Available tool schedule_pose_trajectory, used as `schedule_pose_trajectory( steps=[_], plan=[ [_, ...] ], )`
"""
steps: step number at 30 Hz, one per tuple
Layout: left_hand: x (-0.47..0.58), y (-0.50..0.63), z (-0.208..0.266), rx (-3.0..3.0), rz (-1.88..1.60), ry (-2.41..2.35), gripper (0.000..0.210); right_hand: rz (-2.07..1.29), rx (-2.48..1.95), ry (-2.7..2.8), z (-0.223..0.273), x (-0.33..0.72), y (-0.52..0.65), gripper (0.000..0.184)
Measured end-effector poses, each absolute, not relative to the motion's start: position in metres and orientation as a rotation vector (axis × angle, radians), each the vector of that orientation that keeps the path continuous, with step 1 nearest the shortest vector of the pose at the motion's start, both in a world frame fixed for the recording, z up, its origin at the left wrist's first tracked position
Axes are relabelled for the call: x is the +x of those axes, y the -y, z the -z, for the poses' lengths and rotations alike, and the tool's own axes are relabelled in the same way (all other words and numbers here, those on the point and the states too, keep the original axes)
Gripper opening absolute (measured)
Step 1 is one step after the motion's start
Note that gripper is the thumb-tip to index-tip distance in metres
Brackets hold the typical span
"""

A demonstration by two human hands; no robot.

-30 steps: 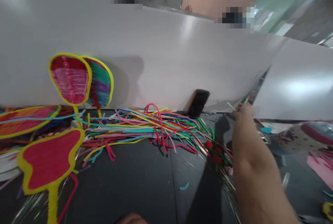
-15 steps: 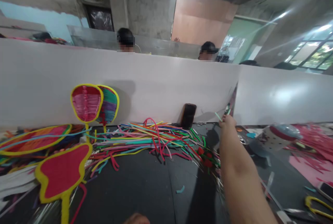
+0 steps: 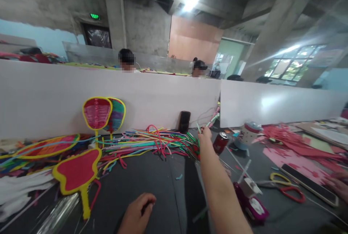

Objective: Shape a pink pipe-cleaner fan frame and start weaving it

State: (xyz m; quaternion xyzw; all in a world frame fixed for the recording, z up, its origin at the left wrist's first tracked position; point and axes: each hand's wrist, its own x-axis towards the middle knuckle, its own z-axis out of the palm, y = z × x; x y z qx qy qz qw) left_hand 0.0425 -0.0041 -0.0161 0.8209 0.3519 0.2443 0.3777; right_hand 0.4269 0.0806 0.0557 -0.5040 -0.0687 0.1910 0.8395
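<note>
My right hand (image 3: 205,135) was stretched far forward, its fingers pinched shut on a thin pale green strip (image 3: 198,128) that stuck up out of the grip. Just left of that hand lay the heap of coloured strips (image 3: 152,142) on the dark surface (image 3: 152,179); just right of it stood a red can (image 3: 220,142). A black phone (image 3: 184,121) leaned against the white partition (image 3: 152,96) beyond. My left hand (image 3: 136,214) rested close to me on the surface, fingers curled in; I could not tell whether it held anything.
</note>
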Motion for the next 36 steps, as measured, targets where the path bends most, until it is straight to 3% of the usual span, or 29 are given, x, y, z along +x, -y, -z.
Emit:
schedule_pose_trajectory(
  steps=[7, 10, 14, 19, 30, 36],
  plan=[
    [0.038, 0.006, 0.013, 1.999, -0.706, -0.789, 0.019, -0.522, -0.997, 0.222, -0.066, 0.347, -0.041, 0.022],
    [0.038, 0.004, 0.015, 1.828, -0.794, -0.807, 0.023, -0.599, -0.984, 0.346, -0.065, 0.309, -0.015, 0.026],
    [0.04, 0.005, 0.006, 1.556, -0.912, -0.824, 0.037, -0.725, -1.021, 0.485, -0.047, 0.254, 0.017, 0.035],
    [0.038, 0.01, -0.019, 1.42, -0.923, -0.759, 0.044, -0.857, -1.147, 0.742, -0.015, 0.187, 0.041, 0.032],
    [0.019, -0.013, -0.014, 1.281, -0.929, -0.799, 0.023, -1.025, -1.158, 1.009, 0.011, 0.129, 0.046, 0.03],
    [0.01, -0.026, -0.007, 1.072, -0.889, -0.81, 0.022, -1.328, -1.097, 1.043, 0.02, 0.132, 0.053, 0.046]
  ],
)
